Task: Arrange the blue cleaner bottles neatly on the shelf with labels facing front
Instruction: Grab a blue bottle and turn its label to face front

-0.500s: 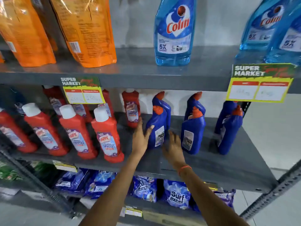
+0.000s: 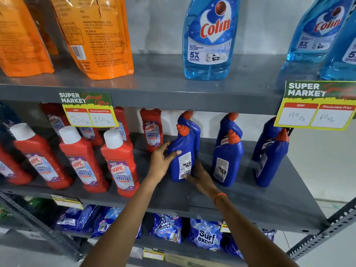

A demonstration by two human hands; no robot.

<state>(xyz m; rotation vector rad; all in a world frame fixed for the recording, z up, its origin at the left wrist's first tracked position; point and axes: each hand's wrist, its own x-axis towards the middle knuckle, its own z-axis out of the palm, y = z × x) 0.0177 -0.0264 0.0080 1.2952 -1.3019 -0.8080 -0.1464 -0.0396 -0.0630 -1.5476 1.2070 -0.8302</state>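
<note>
Several dark blue cleaner bottles with orange caps stand on the grey middle shelf (image 2: pixel 250 205). The front left blue bottle (image 2: pixel 180 147) shows its white back label toward me. My left hand (image 2: pixel 161 160) wraps its left side, thumb across the front. My right hand (image 2: pixel 198 177) presses against its lower right side near the base. Another blue bottle (image 2: pixel 192 125) stands right behind it. A second pair of blue bottles (image 2: pixel 227 157) stands to the right, the front one with its back label out. A third pair (image 2: pixel 272 157) stands near the shelf's right end.
Red bathroom cleaner bottles (image 2: pixel 119 162) with white caps fill the left half of the same shelf. Light blue glass cleaner bottles (image 2: pixel 209 37) and orange pouches (image 2: pixel 96 35) stand on the shelf above. Detergent packs (image 2: pixel 206 236) lie below. Price tags (image 2: pixel 316 106) hang from the upper shelf edge.
Both hands have closed in on the front left blue bottle: the left hand now wraps its side and the right hand has moved up against its base. The view has come closer.
</note>
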